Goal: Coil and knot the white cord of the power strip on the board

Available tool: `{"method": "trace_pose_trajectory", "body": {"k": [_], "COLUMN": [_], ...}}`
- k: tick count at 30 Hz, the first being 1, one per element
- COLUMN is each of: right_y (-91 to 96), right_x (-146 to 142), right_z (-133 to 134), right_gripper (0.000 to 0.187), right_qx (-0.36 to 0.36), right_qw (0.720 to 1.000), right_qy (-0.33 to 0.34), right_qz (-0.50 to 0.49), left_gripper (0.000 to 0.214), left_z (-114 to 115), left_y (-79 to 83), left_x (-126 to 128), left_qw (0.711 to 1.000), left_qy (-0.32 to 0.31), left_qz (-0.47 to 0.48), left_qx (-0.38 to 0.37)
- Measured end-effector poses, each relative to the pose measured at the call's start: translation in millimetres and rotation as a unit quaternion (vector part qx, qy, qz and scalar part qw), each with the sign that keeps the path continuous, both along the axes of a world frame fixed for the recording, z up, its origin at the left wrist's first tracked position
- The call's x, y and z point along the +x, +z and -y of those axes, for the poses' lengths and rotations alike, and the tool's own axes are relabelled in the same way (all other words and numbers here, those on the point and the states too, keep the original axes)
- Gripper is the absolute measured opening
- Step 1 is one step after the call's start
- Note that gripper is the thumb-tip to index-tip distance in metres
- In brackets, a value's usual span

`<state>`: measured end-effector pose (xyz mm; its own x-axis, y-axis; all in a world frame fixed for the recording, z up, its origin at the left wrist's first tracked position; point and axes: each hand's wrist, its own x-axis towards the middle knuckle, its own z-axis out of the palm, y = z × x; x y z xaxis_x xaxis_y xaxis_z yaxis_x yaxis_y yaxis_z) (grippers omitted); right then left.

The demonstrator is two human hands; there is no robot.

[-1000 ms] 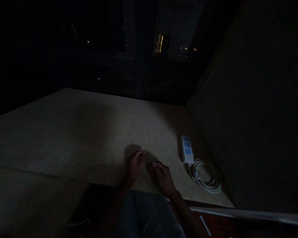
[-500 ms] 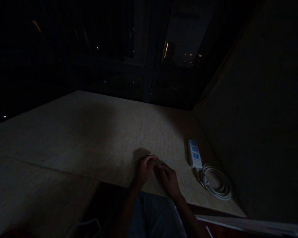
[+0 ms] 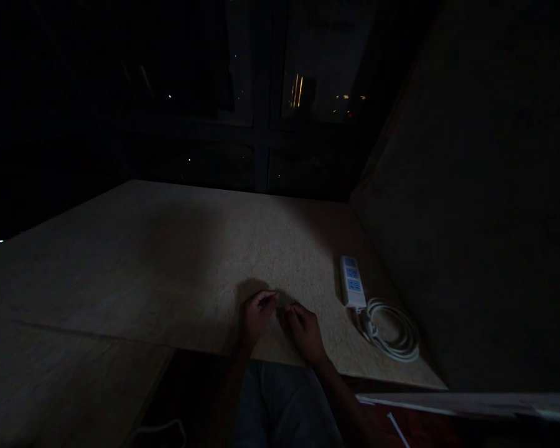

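My left hand [image 3: 257,316] is over the near edge of the pale stone-like ledge [image 3: 261,230], its thumb and fingertips pinched together. Just to its right, my right hand [image 3: 305,330] is also closed, with fingers curled in and the thumb against them. A small gap separates the two sets of fingertips. In this dim light I cannot make out whether either pinch has something thin in it. The white power strip [image 3: 353,283] with blue sockets lies to the right of my right hand, touched by neither hand.
The power strip's coiled white cable [image 3: 394,333] lies beside the right-hand wall [image 3: 471,249]. Dark window panes [image 3: 317,74] with small lights rise behind the ledge. A thin white cord [image 3: 168,427] hangs at lower left, and a white stick-like thing [image 3: 398,429] is at lower right.
The view has shifted, so the ledge and power strip appear further left. My hands keep nearly the same pinched pose and spacing.
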<state>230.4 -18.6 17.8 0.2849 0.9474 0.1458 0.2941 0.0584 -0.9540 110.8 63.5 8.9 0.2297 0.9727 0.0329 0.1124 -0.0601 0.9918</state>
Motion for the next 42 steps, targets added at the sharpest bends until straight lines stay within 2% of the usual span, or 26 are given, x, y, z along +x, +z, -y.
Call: {"method": "trace_pose_trajectory", "body": {"k": [5, 15, 25, 33, 42], "right_y": [0.3, 3.0, -6.3, -1.6, 4.3], "right_x": [-1, -1, -1, -1, -2], "right_z": [-1, -3, -7, -7, -1], "right_gripper": [0.039, 0.033, 0.034, 0.033, 0.035], "right_qx": [-0.002, 0.014, 0.02, 0.024, 0.024], "right_qw": [0.999, 0.999, 0.998, 0.999, 0.999], "right_qy": [-0.003, -0.001, 0.009, 0.007, 0.012], "right_qz": [-0.038, -0.05, -0.062, -0.046, -0.039], "left_gripper": [0.026, 0.024, 0.04, 0.046, 0.035], "left_z": [-4, -6, -5, -3, -4], "left_y": [-0.7, -0.7, 8.8, 18.6, 12.2], "left_x": [0, -2, -1, -3, -6], "left_qw": [0.997, 0.997, 0.988, 0.991, 0.996], "left_qy": [0.057, 0.041, 0.085, 0.086, 0.082], "left_qz": [0.057, 0.056, 0.129, 0.106, 0.042], "left_qx": [0.012, -0.017, 0.007, 0.012, 0.005]}}
